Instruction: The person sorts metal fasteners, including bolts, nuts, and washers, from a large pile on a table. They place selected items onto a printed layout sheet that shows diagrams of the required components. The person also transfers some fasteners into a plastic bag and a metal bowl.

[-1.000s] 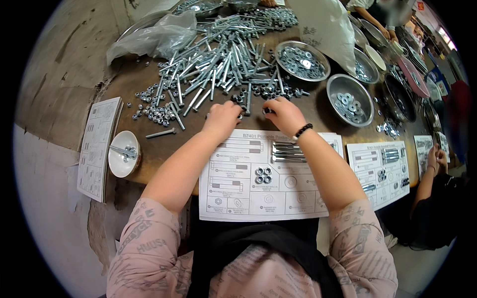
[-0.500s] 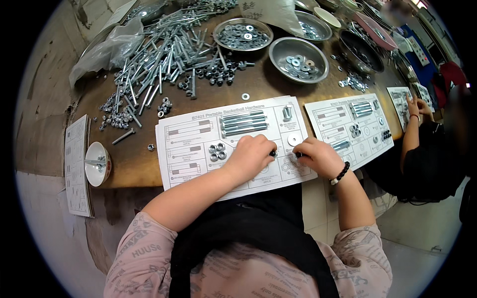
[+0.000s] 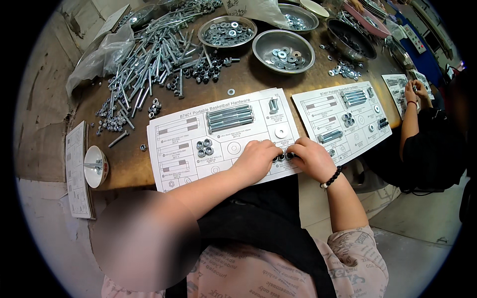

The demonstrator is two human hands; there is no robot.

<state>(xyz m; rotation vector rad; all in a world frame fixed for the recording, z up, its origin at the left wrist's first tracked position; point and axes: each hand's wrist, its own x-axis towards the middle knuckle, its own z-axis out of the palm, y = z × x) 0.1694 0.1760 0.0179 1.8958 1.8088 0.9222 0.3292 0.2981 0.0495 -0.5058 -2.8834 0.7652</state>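
Note:
My left hand (image 3: 257,160) and my right hand (image 3: 314,156) meet at the lower right part of a printed hardware sheet (image 3: 233,147). Their fingers are closed around small black nuts (image 3: 281,157), set in a row between the fingertips. How many each hand grips is partly hidden. On the same sheet lie a row of long silver bolts (image 3: 229,119), a cluster of silver nuts (image 3: 204,147), a flat washer (image 3: 280,133) and short bolts (image 3: 273,105).
A second sheet (image 3: 323,105) with sorted hardware lies to the right, near a co-worker's hands (image 3: 416,92). Farther back are a heap of bolts (image 3: 154,59), loose black nuts (image 3: 206,72) and steel bowls of washers (image 3: 283,67). A small white bowl (image 3: 97,174) stands at left.
My hands have come closer together, and black nuts now show in a row between them. The whole view has shifted slightly.

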